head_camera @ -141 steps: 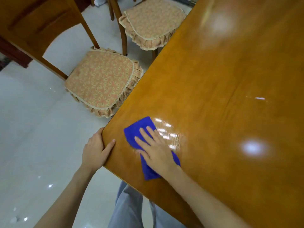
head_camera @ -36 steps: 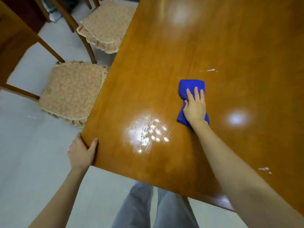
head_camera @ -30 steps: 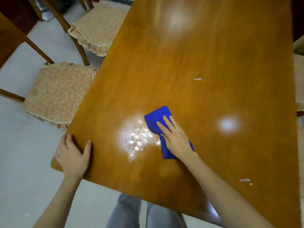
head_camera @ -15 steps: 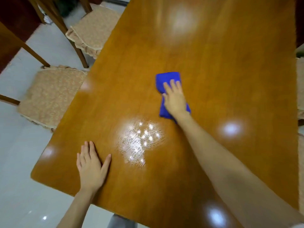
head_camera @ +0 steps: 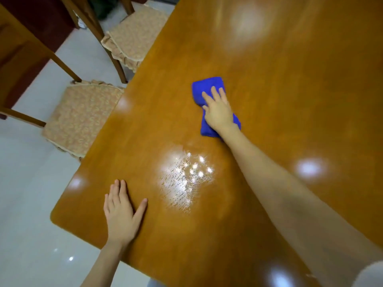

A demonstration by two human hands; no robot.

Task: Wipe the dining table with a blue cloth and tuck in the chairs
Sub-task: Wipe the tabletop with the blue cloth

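A: How is the blue cloth (head_camera: 207, 88) likely to handle?

B: It looks soft and light, folded into a pad. On the glossy dining table (head_camera: 300, 104) it should slide easily, and it may bunch if pressed unevenly. The right hand (head_camera: 218, 112) lies flat on its middle with fingers straight, pressing down, nothing curled round it. That flat press seems the best hold. 1 end of the cloth shows beyond the fingertips and the other pokes out beside the wrist.

A: And the other hand?

B: The left hand (head_camera: 120, 212) rests flat on the wood, fingers straight, holding nothing. It sits well back from the cloth, near the table's rounded corner, probably as a brace.

A: Where is there room to sweep?

B: Ahead of the fingertips and to the right of the pressing hand, tabletop runs on broadly. Back toward the person, between the 2 hands, a wet streaky patch (head_camera: 186, 177) shines. Left of the cloth the long edge is the limit, and a stroke carried past it would drop the cloth to the floor. Beyond that edge stand 2 chairs, the near chair (head_camera: 80, 117) and the far chair (head_camera: 134, 36), both pulled out.
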